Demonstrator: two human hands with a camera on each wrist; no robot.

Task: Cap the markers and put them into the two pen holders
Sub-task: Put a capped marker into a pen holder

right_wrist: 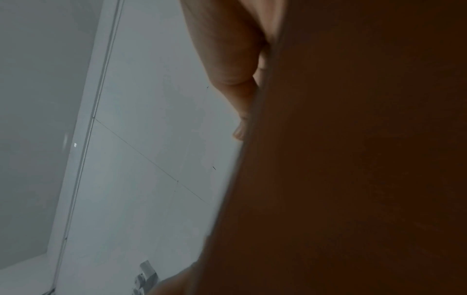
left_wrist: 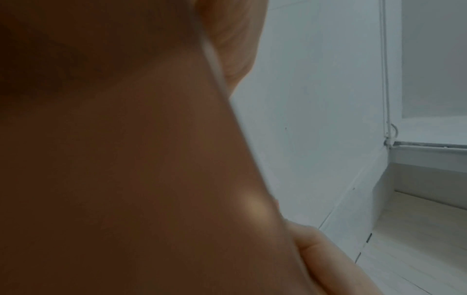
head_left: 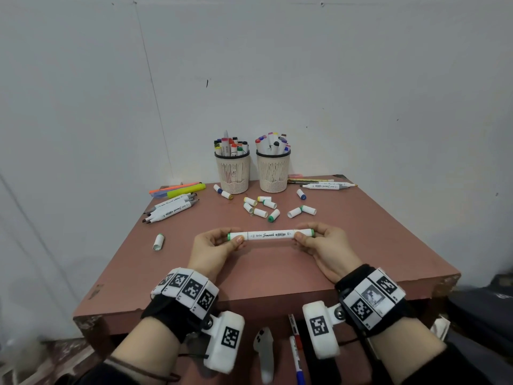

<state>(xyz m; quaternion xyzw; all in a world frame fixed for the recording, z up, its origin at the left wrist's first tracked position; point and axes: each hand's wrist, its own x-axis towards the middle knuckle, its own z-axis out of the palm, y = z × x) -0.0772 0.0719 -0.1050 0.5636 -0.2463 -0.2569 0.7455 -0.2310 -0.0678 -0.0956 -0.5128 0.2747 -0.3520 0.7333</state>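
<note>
Both my hands pinch a marker that has a cap on each end, level above the worktop (head_left: 361, 245).

My left hand (head_left: 215, 250) and right hand (head_left: 326, 247) each pinch one green-ringed cap of the marker (head_left: 270, 235); capping looks done, so next I judge it goes into a pen holder (head_left: 273, 170) at the back, already crowded.

Marker (head_left: 270, 235) glossy white plastic; table (head_left: 361, 245) matt, chipped edges.
</note>
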